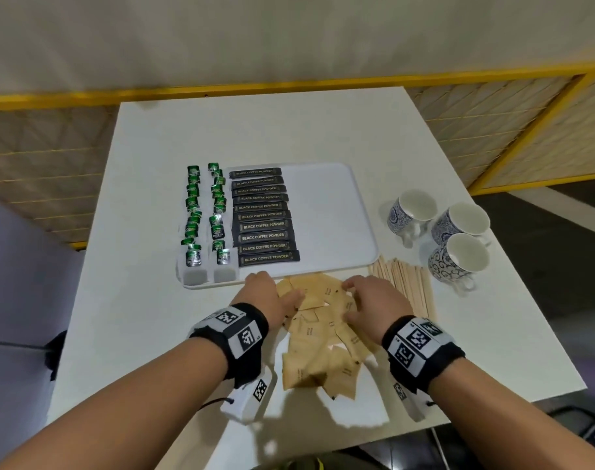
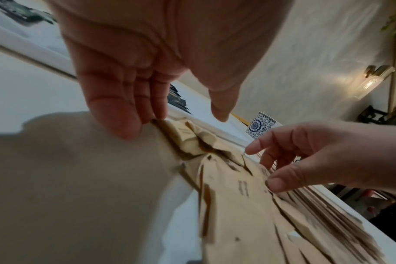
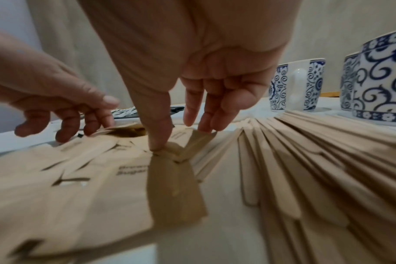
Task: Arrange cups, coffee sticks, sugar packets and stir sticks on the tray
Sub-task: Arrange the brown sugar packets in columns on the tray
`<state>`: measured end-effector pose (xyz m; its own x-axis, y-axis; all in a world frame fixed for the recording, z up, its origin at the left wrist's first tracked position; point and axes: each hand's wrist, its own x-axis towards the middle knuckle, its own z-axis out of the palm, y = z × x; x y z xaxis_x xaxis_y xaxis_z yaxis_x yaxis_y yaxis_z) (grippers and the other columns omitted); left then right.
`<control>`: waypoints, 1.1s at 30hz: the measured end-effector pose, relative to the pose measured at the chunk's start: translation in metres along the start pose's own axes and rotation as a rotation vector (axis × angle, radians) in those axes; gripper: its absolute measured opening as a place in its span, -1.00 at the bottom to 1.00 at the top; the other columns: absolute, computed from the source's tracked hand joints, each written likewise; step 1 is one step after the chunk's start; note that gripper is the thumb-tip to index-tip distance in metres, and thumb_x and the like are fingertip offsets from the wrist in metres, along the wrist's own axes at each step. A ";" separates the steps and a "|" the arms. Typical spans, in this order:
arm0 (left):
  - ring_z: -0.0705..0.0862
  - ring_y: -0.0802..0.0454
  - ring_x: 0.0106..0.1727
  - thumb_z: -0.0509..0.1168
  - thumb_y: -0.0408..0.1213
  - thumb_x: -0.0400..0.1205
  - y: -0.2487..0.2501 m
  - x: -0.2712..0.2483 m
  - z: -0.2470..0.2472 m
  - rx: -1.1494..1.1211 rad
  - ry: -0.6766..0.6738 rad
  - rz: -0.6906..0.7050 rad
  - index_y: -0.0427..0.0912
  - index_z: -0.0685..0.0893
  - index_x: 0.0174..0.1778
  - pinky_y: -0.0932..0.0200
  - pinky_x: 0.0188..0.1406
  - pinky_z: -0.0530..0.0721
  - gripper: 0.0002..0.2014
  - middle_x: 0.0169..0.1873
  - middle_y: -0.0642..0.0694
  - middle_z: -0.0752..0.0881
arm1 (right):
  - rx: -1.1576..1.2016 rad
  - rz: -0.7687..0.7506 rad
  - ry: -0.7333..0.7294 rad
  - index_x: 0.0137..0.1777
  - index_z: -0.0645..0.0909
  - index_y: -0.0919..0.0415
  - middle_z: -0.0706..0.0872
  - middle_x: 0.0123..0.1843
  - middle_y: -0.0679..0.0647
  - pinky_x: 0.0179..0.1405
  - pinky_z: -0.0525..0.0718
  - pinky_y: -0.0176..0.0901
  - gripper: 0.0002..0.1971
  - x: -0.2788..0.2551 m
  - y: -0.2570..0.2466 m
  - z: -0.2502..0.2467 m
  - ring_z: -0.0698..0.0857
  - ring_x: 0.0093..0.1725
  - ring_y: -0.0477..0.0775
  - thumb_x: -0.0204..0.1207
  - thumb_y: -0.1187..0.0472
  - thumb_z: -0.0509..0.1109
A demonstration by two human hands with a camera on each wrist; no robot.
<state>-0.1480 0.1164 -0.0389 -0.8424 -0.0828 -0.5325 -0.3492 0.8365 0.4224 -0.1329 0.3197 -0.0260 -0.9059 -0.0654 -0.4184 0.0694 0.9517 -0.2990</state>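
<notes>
Brown paper sugar packets (image 1: 323, 340) sit piled lower centre on the white table (image 1: 147, 300), just below the white plastic tray (image 1: 330, 198). The left hand (image 1: 270, 295) touches the pile's upper left with straight fingers. The right hand (image 1: 374, 300) presses its thumb and spread fingertips on the upper right.

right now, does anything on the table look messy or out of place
The sugar packets lie in a loose, overlapping heap on the table before the tray, unlike the coffee sticks rowed neatly on it. The left hand and right hand touch the heap.
</notes>
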 end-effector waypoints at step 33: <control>0.46 -0.18 0.25 0.32 -0.12 0.52 0.015 -0.002 0.016 0.222 -0.012 0.070 -0.03 0.60 0.10 -0.06 0.23 0.57 -0.75 0.13 -0.14 0.46 | 0.098 -0.209 -0.063 -0.22 0.62 0.08 0.69 -0.25 -0.03 -0.20 0.72 -0.02 -0.86 0.032 -0.007 0.008 0.68 -0.24 0.04 0.43 0.03 0.36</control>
<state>-0.1452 0.1376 -0.0437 -0.8560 -0.0152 -0.5167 -0.1901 0.9387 0.2874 -0.1594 0.3084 -0.0438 -0.8772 -0.2796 -0.3904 -0.0742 0.8822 -0.4651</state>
